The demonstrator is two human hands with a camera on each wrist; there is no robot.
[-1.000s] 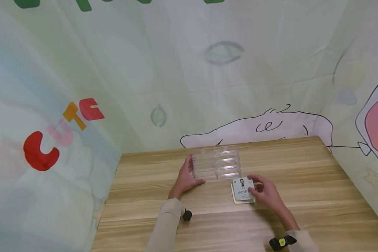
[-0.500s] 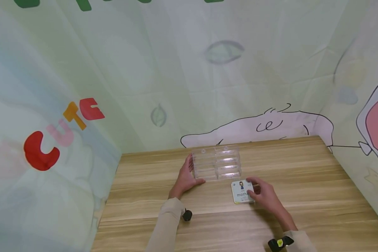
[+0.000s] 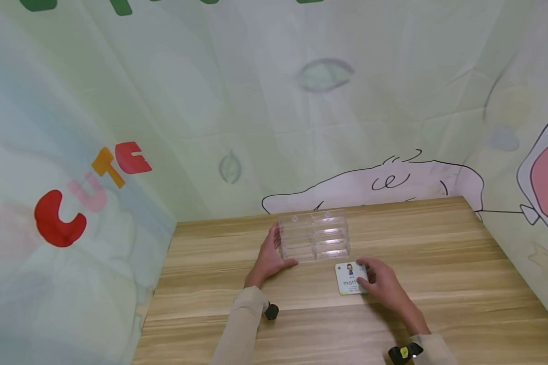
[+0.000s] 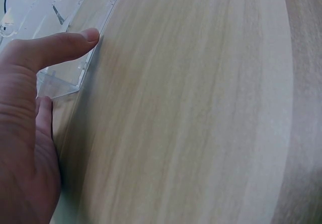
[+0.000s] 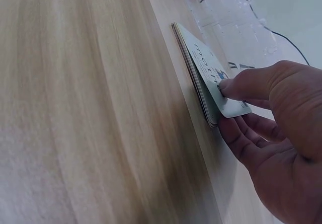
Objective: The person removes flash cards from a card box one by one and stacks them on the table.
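My left hand [image 3: 268, 253] holds the clear plastic rack [image 3: 313, 248] by its left end, thumb along the front edge. In the left wrist view the thumb lies over the rack's near edge and the other fingers are at its side. In front of the rack's right end lies a small stack of cards [image 5: 190, 70]. Its top card [image 3: 348, 281] is white, with a printed figure and a word beginning "moth". My right hand [image 3: 385, 284] pinches that card at its right edge, thumb on top and fingers beneath. The right wrist view shows this corner lifted off the stack.
Both hands work over a wood-grain table [image 3: 438, 253]. A printed fabric backdrop [image 3: 255, 101] rises directly behind the rack and along both sides. Black straps with small devices sit on both wrists.
The "moth" card was offset over the cards below; it has come down and now lines up with the stack. My right hand shifted slightly with it. The left hand and rack stayed put.
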